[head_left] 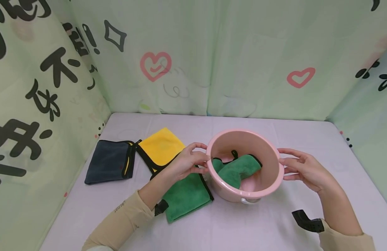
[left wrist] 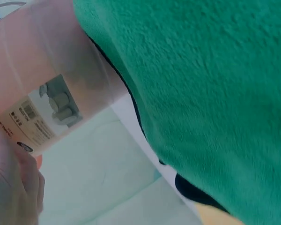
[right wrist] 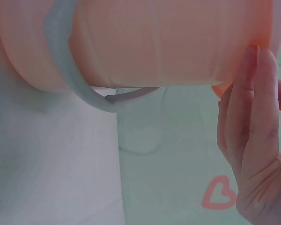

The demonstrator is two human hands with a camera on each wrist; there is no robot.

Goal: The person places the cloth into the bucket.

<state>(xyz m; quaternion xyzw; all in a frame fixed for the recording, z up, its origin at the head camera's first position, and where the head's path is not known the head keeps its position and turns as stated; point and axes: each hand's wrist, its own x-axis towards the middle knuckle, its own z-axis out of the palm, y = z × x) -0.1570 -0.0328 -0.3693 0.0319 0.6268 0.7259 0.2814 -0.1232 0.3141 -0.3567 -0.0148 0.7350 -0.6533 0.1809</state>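
A pink bucket (head_left: pixel 246 194) stands on the table with a crumpled, black-edged green towel (head_left: pixel 240 170) inside. My left hand (head_left: pixel 191 162) grips the left side of its rim, and in the left wrist view that hand lies beside a printed label (left wrist: pixel 47 115) on the wall. On the opposite side my right hand (head_left: pixel 301 169) holds the rim, its fingers against the wall just below the lip in the right wrist view. A folded green towel (head_left: pixel 188 195) lies under my left forearm and fills much of the left wrist view.
Left of the bucket, a yellow towel (head_left: pixel 163 146) with black edging lies partly behind my left arm. Farther left is a folded dark grey towel (head_left: pixel 108 162). The bucket's pale handle (right wrist: pixel 79 89) hangs down its side. Printed curtains (head_left: pixel 243 62) enclose the white table (head_left: pixel 253 230).
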